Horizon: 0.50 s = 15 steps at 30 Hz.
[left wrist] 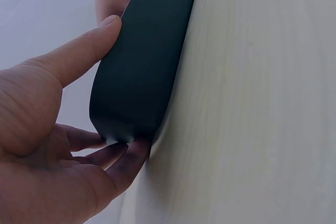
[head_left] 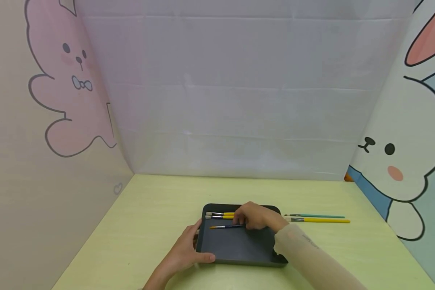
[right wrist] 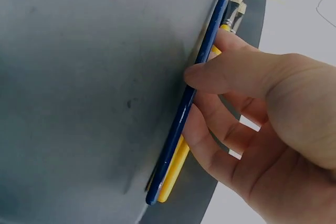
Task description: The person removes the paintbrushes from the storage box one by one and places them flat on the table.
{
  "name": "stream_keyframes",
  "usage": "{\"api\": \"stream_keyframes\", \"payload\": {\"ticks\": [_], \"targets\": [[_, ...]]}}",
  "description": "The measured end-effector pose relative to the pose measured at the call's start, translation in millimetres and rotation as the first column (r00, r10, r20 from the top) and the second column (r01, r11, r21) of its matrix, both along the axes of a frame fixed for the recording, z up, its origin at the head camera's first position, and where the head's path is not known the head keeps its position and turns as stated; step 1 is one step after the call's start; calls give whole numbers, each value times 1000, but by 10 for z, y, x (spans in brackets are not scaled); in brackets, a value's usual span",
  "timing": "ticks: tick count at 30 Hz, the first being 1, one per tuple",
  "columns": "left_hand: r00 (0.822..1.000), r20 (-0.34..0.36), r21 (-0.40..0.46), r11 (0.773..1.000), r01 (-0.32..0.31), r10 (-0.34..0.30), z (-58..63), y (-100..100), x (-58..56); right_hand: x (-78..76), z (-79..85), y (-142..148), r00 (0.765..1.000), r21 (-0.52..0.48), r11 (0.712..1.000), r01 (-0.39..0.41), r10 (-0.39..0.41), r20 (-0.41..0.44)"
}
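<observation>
A dark grey rectangular tray lies on the table, its front left corner held by my left hand. The thumb is on the front wall and the fingers reach along the left side; in the left wrist view the fingertips meet the tray's lower corner. Over the tray, my right hand pinches a dark blue paintbrush with an orange-tan tip pointing left. Just behind it, two yellow paintbrushes with pale bristles lie along the tray's back, partly hidden by the right hand.
Right of the tray, a thin teal paintbrush and a thicker yellow-handled paintbrush lie side by side on the pale yellow-green table. A white sheet stands behind, with rabbit-printed panels at both sides.
</observation>
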<state>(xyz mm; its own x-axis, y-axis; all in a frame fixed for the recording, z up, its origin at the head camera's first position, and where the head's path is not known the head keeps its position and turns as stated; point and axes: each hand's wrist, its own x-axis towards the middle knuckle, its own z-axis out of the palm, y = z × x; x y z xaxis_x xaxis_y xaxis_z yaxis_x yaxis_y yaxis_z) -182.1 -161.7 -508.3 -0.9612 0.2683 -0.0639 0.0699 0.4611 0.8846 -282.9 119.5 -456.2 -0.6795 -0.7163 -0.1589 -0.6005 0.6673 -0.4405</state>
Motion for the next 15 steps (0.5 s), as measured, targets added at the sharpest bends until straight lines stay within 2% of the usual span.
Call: {"api": "stream_keyframes", "payload": {"ticks": [10,15], "targets": [[1000,15,-15,1000,-11,11,-27,-10,-13,-23,152,117,994,-33,998,-58,55,-97],[1000,16,-12,1000,-11,11,-24,-12,-5,-17,233,267,992,-81,994,-67,58,-111]]}}
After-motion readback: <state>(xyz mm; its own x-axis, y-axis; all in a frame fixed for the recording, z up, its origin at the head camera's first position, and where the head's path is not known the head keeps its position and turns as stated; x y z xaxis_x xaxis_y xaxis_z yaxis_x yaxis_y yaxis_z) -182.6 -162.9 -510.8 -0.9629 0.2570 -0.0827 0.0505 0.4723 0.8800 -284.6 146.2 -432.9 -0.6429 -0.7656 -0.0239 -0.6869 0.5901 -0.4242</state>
